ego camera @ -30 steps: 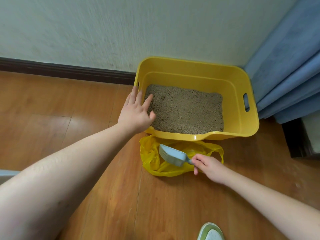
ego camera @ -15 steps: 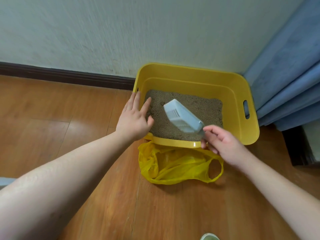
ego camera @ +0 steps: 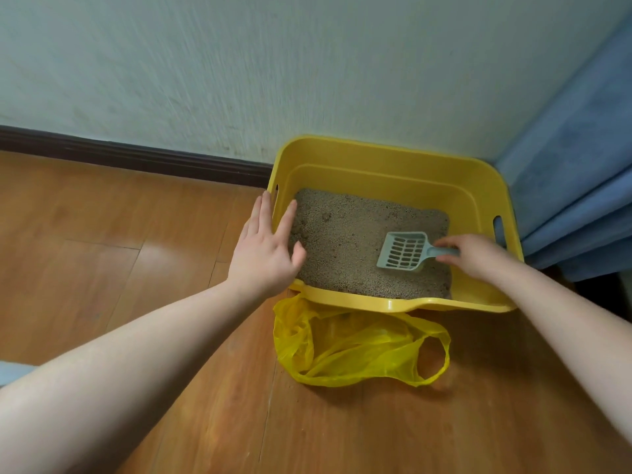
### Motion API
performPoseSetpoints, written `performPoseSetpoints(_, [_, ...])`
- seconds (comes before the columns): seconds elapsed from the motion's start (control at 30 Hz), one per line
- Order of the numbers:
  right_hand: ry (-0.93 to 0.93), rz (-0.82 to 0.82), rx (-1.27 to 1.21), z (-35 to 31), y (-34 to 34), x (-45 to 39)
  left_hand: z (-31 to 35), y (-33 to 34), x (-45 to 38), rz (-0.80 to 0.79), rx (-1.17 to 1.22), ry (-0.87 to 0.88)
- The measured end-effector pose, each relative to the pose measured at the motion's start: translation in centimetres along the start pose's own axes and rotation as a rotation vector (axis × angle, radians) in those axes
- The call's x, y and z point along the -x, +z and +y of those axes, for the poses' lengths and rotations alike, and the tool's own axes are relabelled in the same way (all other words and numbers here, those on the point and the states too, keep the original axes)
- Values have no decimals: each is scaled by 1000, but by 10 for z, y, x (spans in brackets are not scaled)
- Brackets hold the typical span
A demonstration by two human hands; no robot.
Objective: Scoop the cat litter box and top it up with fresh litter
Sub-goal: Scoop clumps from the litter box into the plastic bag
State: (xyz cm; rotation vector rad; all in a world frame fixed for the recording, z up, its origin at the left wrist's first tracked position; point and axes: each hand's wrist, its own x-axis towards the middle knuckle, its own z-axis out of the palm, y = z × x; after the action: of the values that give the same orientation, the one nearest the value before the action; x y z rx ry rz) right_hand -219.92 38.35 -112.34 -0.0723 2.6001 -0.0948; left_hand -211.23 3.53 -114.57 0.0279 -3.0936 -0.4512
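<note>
A yellow rectangular plastic litter box point(ego camera: 390, 172) sat on the glossy wooden floor point(ego camera: 102, 234), its far rim close against the pale textured wall point(ego camera: 239, 63) and its right side near folds of blue curtain point(ego camera: 574, 172). No brand, label or writing could be read on any of it (the box walls were plain yellow). Grey-brown granular litter point(ego camera: 345, 241) covered the bottom, well below the rim, with bare yellow wall showing above it all round.

The right hand point(ego camera: 475, 254) reached in over the box's right side, its fingers point(ego camera: 448, 241) curled round the handle of a pale grey-blue slotted plastic scoop point(ego camera: 405, 251). The scoop's blade lay on the litter towards the right of the box, mouth pointing left, with open litter to its left and in front of it.

The left hand point(ego camera: 266, 254) lay over the near left corner of the box, fingers straight and spread; the outer fingers rested along the left rim while the forefinger and thumb reached out above the litter, gripping nothing.

A crumpled translucent yellow plastic bag point(ego camera: 359, 350) lay on the floor just in front of the box, its upper edge tucked under the dipped front lip, one handle loop open to the right. To the left, bare floorboards ran wide to the dark skirting board point(ego camera: 136, 159).
</note>
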Motion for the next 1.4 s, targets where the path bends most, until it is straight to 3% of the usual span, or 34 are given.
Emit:
performPoseSetpoints(0.23, [-35, 2, -225, -22, 15, -50, 0, -2, -3, -12, 8, 13])
performPoseSetpoints(0.53, [-233, -7, -148, -70, 8, -93, 2, -4, -4, -50, 11, -28])
performPoseSetpoints(1.07, [-394, -120, -213, -112, 29, -107, 4, -4, -5, -46, -17, -48])
performPoseSetpoints(1.4, [-309, -246, -509, -110, 54, -94, 3, -4, -5, -65, -25, -53])
